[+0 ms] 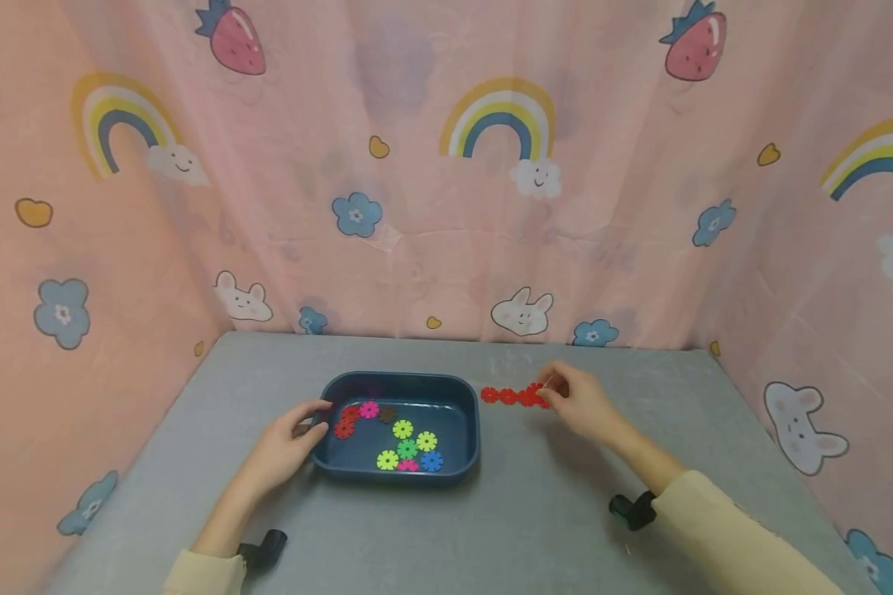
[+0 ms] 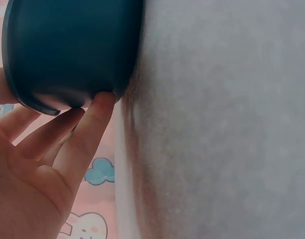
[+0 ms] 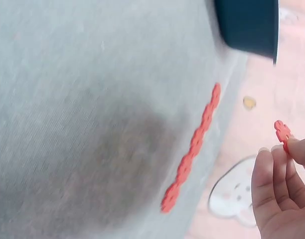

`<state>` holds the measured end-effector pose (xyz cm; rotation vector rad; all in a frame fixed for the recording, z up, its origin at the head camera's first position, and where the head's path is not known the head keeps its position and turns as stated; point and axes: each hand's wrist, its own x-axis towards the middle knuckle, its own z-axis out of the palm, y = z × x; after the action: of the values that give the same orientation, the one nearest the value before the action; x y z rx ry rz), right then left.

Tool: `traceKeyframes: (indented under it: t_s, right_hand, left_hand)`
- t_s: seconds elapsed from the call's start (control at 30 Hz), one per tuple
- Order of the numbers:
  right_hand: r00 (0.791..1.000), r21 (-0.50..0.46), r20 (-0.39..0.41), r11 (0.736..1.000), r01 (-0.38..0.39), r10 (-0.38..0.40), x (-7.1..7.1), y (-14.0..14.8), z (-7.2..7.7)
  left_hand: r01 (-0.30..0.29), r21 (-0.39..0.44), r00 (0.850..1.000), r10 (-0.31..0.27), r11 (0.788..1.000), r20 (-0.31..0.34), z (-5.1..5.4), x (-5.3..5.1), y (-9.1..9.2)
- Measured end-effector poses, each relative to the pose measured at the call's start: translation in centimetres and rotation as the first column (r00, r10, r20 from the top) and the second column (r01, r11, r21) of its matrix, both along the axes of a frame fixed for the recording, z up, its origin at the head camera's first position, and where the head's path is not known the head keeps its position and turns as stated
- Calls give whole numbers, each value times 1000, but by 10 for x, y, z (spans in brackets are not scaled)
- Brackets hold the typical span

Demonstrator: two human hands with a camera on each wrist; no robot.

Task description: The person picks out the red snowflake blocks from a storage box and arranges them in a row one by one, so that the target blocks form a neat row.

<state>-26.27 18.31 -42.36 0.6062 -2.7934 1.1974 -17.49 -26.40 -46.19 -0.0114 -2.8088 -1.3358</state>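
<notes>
A dark blue rectangular tray point(image 1: 470, 430) stands on the table, holding several notched plastic discs, among them a yellow disc point(image 1: 403, 429), a green disc point(image 1: 407, 449) and a blue disc point(image 1: 432, 461). My left hand point(image 1: 283, 446) grips the tray's left end; in the left wrist view its fingers point(image 2: 87, 134) press the outer wall while another digit reaches past the rim. My right hand point(image 1: 584, 405) pinches a red notched disc point(image 3: 282, 132) between thumb and fingers. It hovers above the right end of a row of red discs point(image 3: 196, 142) lying on the table.
The grey table point(image 1: 521, 529) ends at the back against a pink patterned curtain point(image 1: 417, 273), which also hangs along both sides. Each wrist wears a black strap-on device, such as the one on the right point(image 1: 632, 511).
</notes>
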Motion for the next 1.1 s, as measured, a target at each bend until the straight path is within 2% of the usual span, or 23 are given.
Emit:
traceKeyframes:
  t_s: [0.23, 0.4, 0.53, 0.7, 0.9, 1.1]
  right_hand:
    - [994, -2, 33, 995, 101, -101, -13, 25, -7]
    - [988, -14, 84, 991, 134, -132, -20, 41, -12]
    - [982, -13, 96, 986, 167, -165, -26, 52, -20]
    - [968, 3, 136, 977, 215, -213, -31, 61, -31]
    - [959, 16, 175, 975, 221, -221, -32, 69, -42]
    - [947, 46, 220, 972, 228, -233, -35, 72, -46]
  left_hand:
    - [1, 10, 1000, -1, 1000, 2, -1, -1, -2]
    - [1, 10, 1000, -1, 1000, 0, -1, 0, -3]
    - [1, 5, 1000, -1, 1000, -1, -2, 0, -3]
    - [-2, 2, 1000, 2, 1000, 2, -3, -1, -3]
    - [3, 12, 1000, -3, 1000, -1, -4, -2, -2]
    - [9, 8, 1000, -9, 1000, -7, 0, -1, -2]
